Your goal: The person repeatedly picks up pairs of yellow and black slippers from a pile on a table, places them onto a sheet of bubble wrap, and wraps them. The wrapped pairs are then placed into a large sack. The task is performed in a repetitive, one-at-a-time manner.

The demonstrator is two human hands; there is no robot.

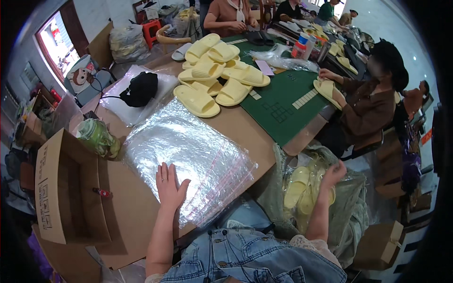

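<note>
A big soft sack (pixel 349 221) of thin greenish plastic stands on the floor to the person's right, its mouth open, with yellow slippers (pixel 298 188) piled inside. The right hand (pixel 334 172) is at the sack's rim, fingers curled in and pinching the plastic edge; whether it also grips a slipper cannot be told. The left hand (pixel 170 186) lies flat and spread, palm down, on the near edge of a stack of clear plastic bags (pixel 188 151) that covers much of the brown table (pixel 127 207). At the table's left end an open cardboard box (pixel 61 188) lies tipped on its side with dark printing on its flap and a small red thing beside it; what is inside it is hidden. Just beyond it is a clear jar (pixel 96 137) with green contents. Further up the table a heap of loose yellow slippers (pixel 217 75) rests partly on a green mat (pixel 288 94), well apart from both hands. Another person (pixel 373 104) seated on the right holds one slipper over the mat.
</note>
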